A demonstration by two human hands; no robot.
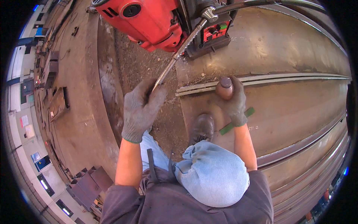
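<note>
My left hand (143, 108), in a grey work glove, is closed around the lower end of a shiny metal feed handle (181, 50). The handle slants up to the hub of a red magnetic drill (143, 20), which stands on a steel plate at the top. My right hand (235, 99), also gloved, grips a brown bottle (224, 89) with a dark top. The bottle is above the narrow double steel edge between two plates. A green strip (236, 121) lies on the nearer plate, partly behind my right wrist.
Broad steel beams (298, 100) with raised edges stretch to the right. A black cable (268, 3) arcs over the top. My dark shoe (203, 127) rests on the nearer plate. Brown dirt and shavings lie below the drill. Stacked steel pieces (91, 184) sit at lower left.
</note>
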